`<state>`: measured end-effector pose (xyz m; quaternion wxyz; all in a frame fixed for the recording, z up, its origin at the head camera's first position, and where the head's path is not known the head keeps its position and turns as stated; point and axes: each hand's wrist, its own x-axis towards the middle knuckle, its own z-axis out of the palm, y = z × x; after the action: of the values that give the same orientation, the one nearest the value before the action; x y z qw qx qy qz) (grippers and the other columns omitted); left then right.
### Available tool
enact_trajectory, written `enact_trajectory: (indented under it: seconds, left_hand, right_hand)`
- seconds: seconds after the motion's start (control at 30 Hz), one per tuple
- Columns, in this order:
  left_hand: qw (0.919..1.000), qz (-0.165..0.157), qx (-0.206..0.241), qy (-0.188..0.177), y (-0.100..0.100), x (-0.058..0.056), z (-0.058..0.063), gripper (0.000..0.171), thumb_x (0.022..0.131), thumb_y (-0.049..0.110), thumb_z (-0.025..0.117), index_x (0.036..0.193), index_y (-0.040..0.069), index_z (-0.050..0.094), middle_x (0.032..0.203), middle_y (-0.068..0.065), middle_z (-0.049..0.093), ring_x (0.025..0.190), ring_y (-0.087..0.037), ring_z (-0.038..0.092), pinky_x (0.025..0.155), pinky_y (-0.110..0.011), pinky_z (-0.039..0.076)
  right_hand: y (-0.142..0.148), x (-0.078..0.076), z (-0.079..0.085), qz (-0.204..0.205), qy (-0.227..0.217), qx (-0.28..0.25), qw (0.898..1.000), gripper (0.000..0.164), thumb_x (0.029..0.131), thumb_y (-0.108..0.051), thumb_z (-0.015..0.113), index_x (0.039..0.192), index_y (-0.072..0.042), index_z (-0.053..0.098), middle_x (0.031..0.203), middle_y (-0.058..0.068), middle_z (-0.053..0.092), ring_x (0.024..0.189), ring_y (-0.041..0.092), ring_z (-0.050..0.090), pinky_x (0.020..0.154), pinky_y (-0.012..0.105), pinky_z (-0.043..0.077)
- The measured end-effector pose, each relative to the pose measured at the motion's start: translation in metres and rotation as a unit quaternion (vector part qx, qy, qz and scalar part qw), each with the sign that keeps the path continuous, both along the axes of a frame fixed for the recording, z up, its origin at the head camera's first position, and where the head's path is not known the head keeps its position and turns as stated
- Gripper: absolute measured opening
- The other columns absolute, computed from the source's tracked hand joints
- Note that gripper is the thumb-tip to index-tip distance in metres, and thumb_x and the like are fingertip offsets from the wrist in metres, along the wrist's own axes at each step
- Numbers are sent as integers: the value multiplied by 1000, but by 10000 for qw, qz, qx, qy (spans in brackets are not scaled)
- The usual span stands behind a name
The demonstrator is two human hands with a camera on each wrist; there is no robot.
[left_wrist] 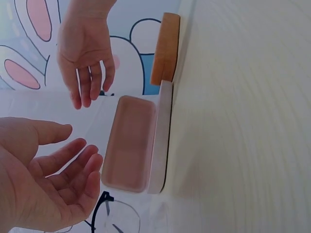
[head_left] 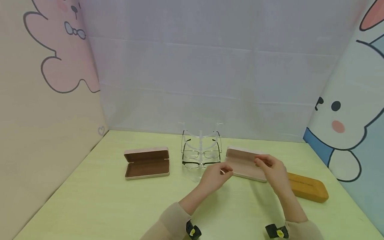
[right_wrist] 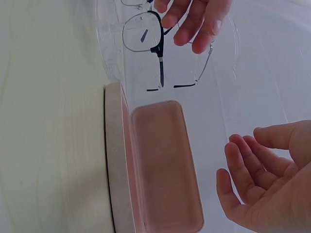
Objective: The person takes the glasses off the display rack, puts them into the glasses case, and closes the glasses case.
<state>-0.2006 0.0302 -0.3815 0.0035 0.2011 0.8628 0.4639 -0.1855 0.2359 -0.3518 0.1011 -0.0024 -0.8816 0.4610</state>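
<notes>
Two bare hands in light sleeves hover above a pale yellow-green table (head_left: 90, 200), near an open pink eyeglass case (head_left: 243, 165) that sits toward the back edge, right of its middle. The left hand (head_left: 214, 176) is over the surface in front of the pink case's left end; the right hand (head_left: 273, 171) is above its right end. On both, the fingers curve loosely and the thumb stands apart from them, so the grip is relaxed and spread, as both wrist views show. Left of the pink case, near the middle of the back edge, a clear stand (head_left: 201, 143) carries glasses, among them a black-browed pair (head_left: 189, 163) at the bottom. Farther toward the left edge lies an open brown-lined case (head_left: 147, 168). A closed mustard case (head_left: 309, 188) lies toward the right edge, partly behind the right forearm.
</notes>
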Motion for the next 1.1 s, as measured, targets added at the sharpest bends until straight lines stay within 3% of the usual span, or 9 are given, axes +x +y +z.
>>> enact_trajectory:
  seconds: [0.27, 0.43, 0.6, 0.83, 1.1]
  left_hand:
    - [9987, 100, -480, -105, -27, 5, 2, 12, 86, 24, 61, 92, 16, 68, 85, 8, 64, 69, -2, 53, 59, -18, 42]
    - [9983, 317, -465, -137, -40, 5, -1, 13, 86, 25, 61, 93, 16, 69, 86, 7, 65, 73, -6, 55, 62, -20, 43]
    - [9978, 554, -302, -192, -54, 2, -2, 14, 86, 25, 60, 92, 16, 69, 87, 5, 66, 74, -9, 57, 62, -23, 45]
    - [9941, 922, 4, -576, -83, -2, 5, 18, 87, 26, 59, 93, 12, 68, 89, 0, 66, 79, -14, 59, 61, -27, 46]
    - [9800, 1516, 349, -1243, -111, -8, 11, 30, 84, 37, 62, 90, 7, 64, 86, -5, 63, 72, -16, 55, 60, -27, 43]
  right_hand:
    - [-22, -6, -1, 291, -9, -360, 9989, 34, 93, -26, 52, 114, 0, 59, 106, 17, 64, 83, -2, 58, 75, 15, 45]
    - [-33, -11, 2, 407, -8, -789, 9960, 34, 93, -21, 53, 115, 4, 57, 107, 21, 62, 87, 7, 62, 77, 18, 49]
    - [-46, -19, 2, 397, -23, -1028, 9939, 30, 92, -15, 54, 115, 5, 57, 105, 21, 62, 86, 12, 64, 76, 19, 50]
    - [-63, -27, 2, 274, -230, -1254, 9915, 31, 92, -17, 54, 116, 3, 56, 108, 20, 61, 84, 12, 63, 78, 26, 51]
    - [-78, -33, -2, 101, -77, -1632, 9865, 28, 90, -13, 56, 113, 4, 58, 104, 20, 63, 77, 4, 59, 72, 19, 50]
